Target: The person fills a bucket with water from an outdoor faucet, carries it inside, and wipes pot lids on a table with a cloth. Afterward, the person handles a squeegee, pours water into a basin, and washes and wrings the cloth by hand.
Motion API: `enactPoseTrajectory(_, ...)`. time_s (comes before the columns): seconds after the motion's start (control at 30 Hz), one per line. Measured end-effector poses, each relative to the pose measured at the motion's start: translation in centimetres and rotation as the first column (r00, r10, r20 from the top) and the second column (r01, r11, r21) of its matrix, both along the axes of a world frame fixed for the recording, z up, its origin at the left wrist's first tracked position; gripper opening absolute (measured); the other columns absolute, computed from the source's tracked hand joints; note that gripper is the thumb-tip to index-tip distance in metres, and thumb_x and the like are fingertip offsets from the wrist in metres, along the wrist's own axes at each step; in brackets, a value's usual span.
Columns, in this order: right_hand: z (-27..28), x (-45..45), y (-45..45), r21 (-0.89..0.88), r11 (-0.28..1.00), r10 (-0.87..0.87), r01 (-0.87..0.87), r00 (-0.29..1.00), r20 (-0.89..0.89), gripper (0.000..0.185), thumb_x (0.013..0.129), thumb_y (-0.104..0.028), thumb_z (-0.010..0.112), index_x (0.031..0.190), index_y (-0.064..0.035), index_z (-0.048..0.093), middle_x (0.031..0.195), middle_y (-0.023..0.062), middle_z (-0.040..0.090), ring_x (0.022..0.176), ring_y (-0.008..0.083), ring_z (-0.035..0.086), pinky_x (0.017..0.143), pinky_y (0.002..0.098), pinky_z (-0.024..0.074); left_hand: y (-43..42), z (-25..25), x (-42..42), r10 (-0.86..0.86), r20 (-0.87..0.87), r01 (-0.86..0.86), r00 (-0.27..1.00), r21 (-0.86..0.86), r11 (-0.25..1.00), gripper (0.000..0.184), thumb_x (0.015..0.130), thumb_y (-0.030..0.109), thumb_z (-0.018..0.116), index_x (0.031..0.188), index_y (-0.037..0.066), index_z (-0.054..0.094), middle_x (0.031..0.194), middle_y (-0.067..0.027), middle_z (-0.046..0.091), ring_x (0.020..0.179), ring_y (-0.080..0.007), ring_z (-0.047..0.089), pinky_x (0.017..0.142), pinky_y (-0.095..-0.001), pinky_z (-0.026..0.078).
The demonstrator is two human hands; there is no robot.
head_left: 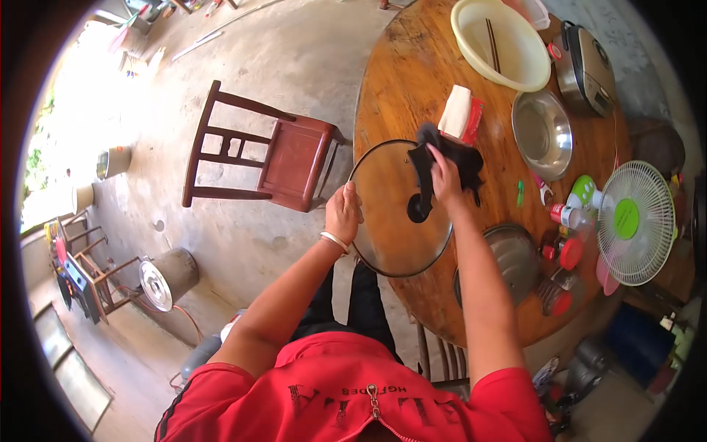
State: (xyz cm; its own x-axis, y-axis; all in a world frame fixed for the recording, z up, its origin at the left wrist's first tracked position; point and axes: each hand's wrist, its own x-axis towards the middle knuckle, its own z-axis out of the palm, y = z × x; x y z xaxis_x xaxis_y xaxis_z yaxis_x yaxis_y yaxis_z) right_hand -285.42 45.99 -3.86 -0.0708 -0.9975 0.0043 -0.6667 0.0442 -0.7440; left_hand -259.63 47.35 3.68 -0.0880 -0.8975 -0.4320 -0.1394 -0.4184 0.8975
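Observation:
A round glass pot lid (390, 247) with a dark rim and a black knob is held up over the near left edge of the wooden table. My left hand (344, 214), with a pale bangle on its wrist, grips the lid's left rim. In my right hand (446, 179) is a black cloth (465, 160), bunched over the lid's upper right side near the knob. Part of the cloth hangs across the glass. Just beyond the cloth lies a red and white tissue pack (460, 116).
The round wooden table (398, 66) carries a cream basin (471, 55) with chopsticks, a steel bowl (543, 136), a rice cooker (585, 70), a metal pan (512, 258), several bottles and jars, and a fan (635, 223). A wooden chair (294, 163) stands to the left.

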Motion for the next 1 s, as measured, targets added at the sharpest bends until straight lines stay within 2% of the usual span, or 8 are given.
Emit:
enactPoseTrajectory(0.2,2.3,5.3,12.6,-0.044,0.867,-0.473,0.496,0.792,-0.385,0.037,0.081,-0.004,0.046,0.118,-0.0002,0.044,0.111,0.0193,0.051,0.1,0.0362,0.047,0.086,0.0425,0.0361,0.9,-3.4,0.3,0.082,0.048,-0.081,0.996,-0.025,0.996,0.053,0.09,0.051,0.034,0.065,0.005,0.044,0.052,0.0003,0.038,0.045,-0.0084,0.037,0.044,-0.0233,0.032)
enactPoseTrajectory(0.27,5.0,9.5,15.9,0.006,0.872,-0.458,0.489,0.821,-0.341,0.037,0.084,-0.004,0.043,0.12,0.0008,0.042,0.114,0.0219,0.048,0.102,0.0379,0.047,0.09,0.0412,0.0358,0.7,-3.1,0.0,0.071,0.077,-0.066,0.994,-0.066,0.996,0.053,0.091,0.051,0.033,0.065,0.005,0.042,0.054,0.0008,0.037,0.05,-0.0084,0.035,0.047,-0.0239,0.031)
enactPoseTrajectory(0.37,10.6,17.0,16.7,0.019,0.924,-0.369,0.383,0.902,-0.225,0.039,0.082,-0.001,0.045,0.121,0.0025,0.041,0.121,0.0219,0.044,0.112,0.0371,0.043,0.095,0.0403,0.0342,1.1,-2.5,-0.5,-0.003,0.188,0.017,0.982,-0.075,0.997,0.058,0.093,0.047,0.022,0.072,-0.001,0.047,0.062,-0.0185,0.048,0.064,-0.0362,0.048,0.061,-0.0406,0.038)
enactPoseTrajectory(0.6,13.3,17.4,6.5,-0.126,0.951,-0.271,0.282,0.958,0.097,0.036,0.08,0.004,0.044,0.115,0.0025,0.048,0.112,0.0211,0.053,0.1,0.0367,0.051,0.087,0.0407,0.0402,2.0,1.6,-0.6,-0.064,0.009,0.065,0.998,-0.167,0.984,0.053,0.095,0.04,0.021,0.076,-0.002,0.047,0.072,-0.0247,0.051,0.076,-0.0426,0.048,0.068,-0.0406,0.04)
enactPoseTrajectory(0.7,12.1,14.7,1.4,-0.161,0.92,-0.35,0.357,0.934,0.074,0.029,0.079,0.003,0.044,0.106,0.0038,0.054,0.102,0.0219,0.057,0.097,0.0372,0.052,0.084,0.0407,0.0414,2.6,2.0,-0.8,-0.101,0.03,0.106,0.994,-0.249,0.963,0.052,0.095,0.042,0.022,0.074,0.0,0.044,0.06,-0.0102,0.043,0.057,-0.0219,0.04,0.057,-0.0328,0.037)
enactPoseTrajectory(0.87,2.4,6.3,-4.2,-0.053,0.816,-0.534,0.576,0.716,-0.45,0.032,0.081,-0.016,0.04,0.098,0.0053,0.056,0.096,0.0256,0.058,0.092,0.0387,0.053,0.084,0.044,0.0398,4.9,2.3,-0.9,-0.072,0.03,0.077,0.997,-0.205,0.976,0.049,0.094,0.041,0.025,0.072,0.001,0.043,0.057,-0.0101,0.045,0.054,-0.022,0.044,0.053,-0.0331,0.037)
enactPoseTrajectory(0.9,2.4,5.8,-4.3,0.206,0.718,-0.616,0.665,0.744,-0.258,0.039,0.082,-0.025,0.037,0.098,0.0043,0.056,0.097,0.0252,0.058,0.094,0.0387,0.052,0.084,0.0448,0.0391,4.9,2.1,-0.9,-0.065,0.043,0.072,0.997,-0.2,0.977,0.049,0.094,0.04,0.026,0.072,0.001,0.043,0.058,-0.0104,0.046,0.053,-0.0223,0.044,0.053,-0.0336,0.037)
enactPoseTrajectory(1.0,7.2,9.2,-3.9,0.296,0.769,-0.485,0.566,0.819,-0.306,0.039,0.083,-0.029,0.037,0.095,0.0026,0.058,0.098,0.0235,0.058,0.095,0.0374,0.052,0.083,0.0448,0.0398,4.8,1.3,-1.1,-0.036,0.058,0.048,0.998,-0.215,0.975,0.052,0.094,0.043,0.025,0.07,0.0,0.042,0.058,-0.0101,0.047,0.054,-0.0217,0.045,0.053,-0.0348,0.037)
